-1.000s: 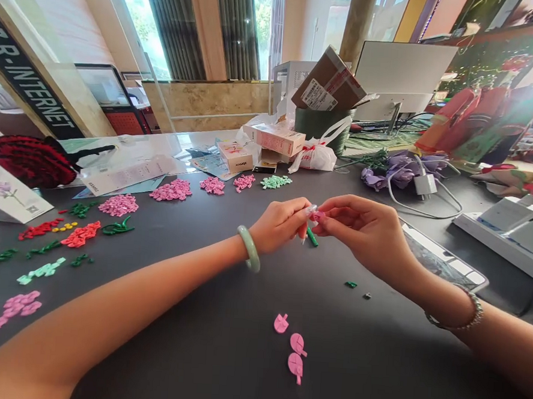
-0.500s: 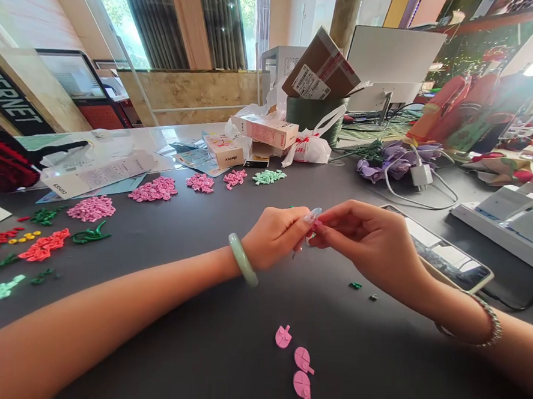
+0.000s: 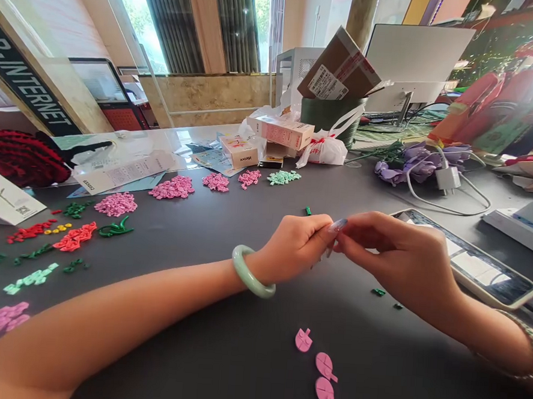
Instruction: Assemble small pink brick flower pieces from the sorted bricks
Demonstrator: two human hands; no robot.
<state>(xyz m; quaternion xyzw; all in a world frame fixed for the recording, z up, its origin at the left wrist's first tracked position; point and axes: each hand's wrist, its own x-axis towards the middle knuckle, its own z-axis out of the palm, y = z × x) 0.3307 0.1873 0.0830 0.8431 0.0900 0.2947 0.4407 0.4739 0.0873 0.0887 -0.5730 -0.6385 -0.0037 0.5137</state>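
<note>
Over the dark table [image 3: 249,337], my left hand [image 3: 296,246] and my right hand [image 3: 396,249] meet fingertip to fingertip. Both are closed in a pinch around a small pink building-block piece, now almost wholly covered by the fingers. On the table in front of them lie three pink petal-shaped block pieces: one [image 3: 303,340] with a stub pointing up, and a second [image 3: 324,365] and third [image 3: 325,391] close together. Small dark green pieces [image 3: 379,292] rest below my right hand, and another green piece [image 3: 308,211] lies just beyond my left.
Sorted piles of pink pieces [image 3: 172,188], mint pieces [image 3: 284,177] and coral pieces [image 3: 75,236] spread along the back and left. A phone [image 3: 492,270] lies beside my right hand. Behind stand small boxes [image 3: 279,132], a green bin [image 3: 330,114] and purple flowers [image 3: 395,165].
The camera view has swung a little left, so everything sits further right. My hands stay pinched together; the pink bit that showed between the fingertips is now covered.
</note>
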